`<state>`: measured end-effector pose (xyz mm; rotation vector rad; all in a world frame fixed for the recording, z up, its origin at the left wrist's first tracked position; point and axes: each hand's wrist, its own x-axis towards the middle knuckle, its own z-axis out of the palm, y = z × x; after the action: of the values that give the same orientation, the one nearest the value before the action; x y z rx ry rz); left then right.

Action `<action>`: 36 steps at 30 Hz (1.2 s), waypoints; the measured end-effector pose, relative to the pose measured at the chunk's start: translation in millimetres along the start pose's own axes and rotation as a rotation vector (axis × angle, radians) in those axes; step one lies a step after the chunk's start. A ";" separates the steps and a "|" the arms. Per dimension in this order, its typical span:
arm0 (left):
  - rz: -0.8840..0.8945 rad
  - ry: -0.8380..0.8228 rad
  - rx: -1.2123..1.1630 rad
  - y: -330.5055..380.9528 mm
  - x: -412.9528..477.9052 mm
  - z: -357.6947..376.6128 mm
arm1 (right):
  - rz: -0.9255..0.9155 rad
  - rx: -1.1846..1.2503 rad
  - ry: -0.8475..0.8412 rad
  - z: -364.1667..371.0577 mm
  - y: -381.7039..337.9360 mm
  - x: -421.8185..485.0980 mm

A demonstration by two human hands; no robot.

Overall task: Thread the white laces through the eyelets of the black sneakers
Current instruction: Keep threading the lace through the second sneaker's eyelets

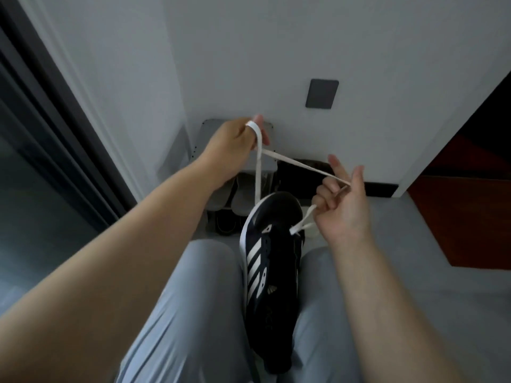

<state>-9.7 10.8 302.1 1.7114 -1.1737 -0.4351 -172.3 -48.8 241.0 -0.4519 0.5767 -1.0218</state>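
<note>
Left hand [235, 145]: grip closed, fingers curled round a loop of the flat white lace [301, 166], which wraps over one fingertip at the top of the fist. Two runs leave this grip. One drops straight down behind the toe of the sneaker [276, 261]. The other stretches taut across to the right hand [343, 205].

Right hand: grip partly closed, palm towards us. The lower fingers are curled in and hold the lace, with the thumb and one finger standing up. From this grip a short run of lace goes down to the sneaker's eyelet area, just beside the hand. We cannot tell which eyelet it enters.

We count one lace, one sneaker and two hands.

The sneaker is black with a white sole edge, wedged between the two thighs in light grey trousers [199, 299], toe pointing away from us and tipped onto its side. It has three slanted white stripes on the side. A small white emblem [272, 289] sits below the stripes, too blurred to read.

Beyond the knees, against the white wall, stands a low shoe rack [177, 161]. It holds two grey slippers [231, 194], with dark shoes [225, 226] below, number unclear. There is one dark grey wall plate [322, 94] above. The floor [387, 230] is grey. A red-brown panel [470, 211] is at right and a dark door frame [55, 114] at left.
</note>
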 end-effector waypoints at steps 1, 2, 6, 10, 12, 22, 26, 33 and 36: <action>0.005 0.010 0.029 -4.5 -2.6 -2.9 | 0.019 0.025 0.034 -5.0 -0.2 1.3; 0.005 0.031 0.050 -11.2 -4.4 -6.8 | 0.044 0.046 0.066 -9.2 -0.2 2.5; -0.056 0.223 0.012 -33.0 -9.1 -32.0 | 0.187 -0.105 -0.012 -11.8 -7.3 -1.2; -0.170 0.154 -0.509 -20.3 -9.3 -65.2 | 0.013 -0.777 0.036 -4.3 -6.4 -14.5; -0.156 0.037 -0.695 -6.6 -7.9 -68.8 | -0.247 -1.021 0.077 3.0 -1.4 -23.3; -0.082 -0.384 -0.420 42.4 -7.9 -13.3 | -0.183 -1.226 -0.470 31.9 23.8 -41.5; 0.045 -0.255 0.391 -6.3 1.7 -20.9 | -0.350 -0.545 -0.094 20.5 -1.0 -27.9; 0.152 -0.480 0.101 -23.8 -37.9 27.6 | -0.274 -0.395 -0.250 22.7 6.0 -29.5; 0.118 -0.397 0.091 -32.3 -32.9 25.2 | -0.230 -0.295 -0.229 20.2 -0.5 -27.0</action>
<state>-27.1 27.7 255.5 1.6670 -1.5913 -0.6788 -170.5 -23.4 263.0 -0.9003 0.4777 -1.0883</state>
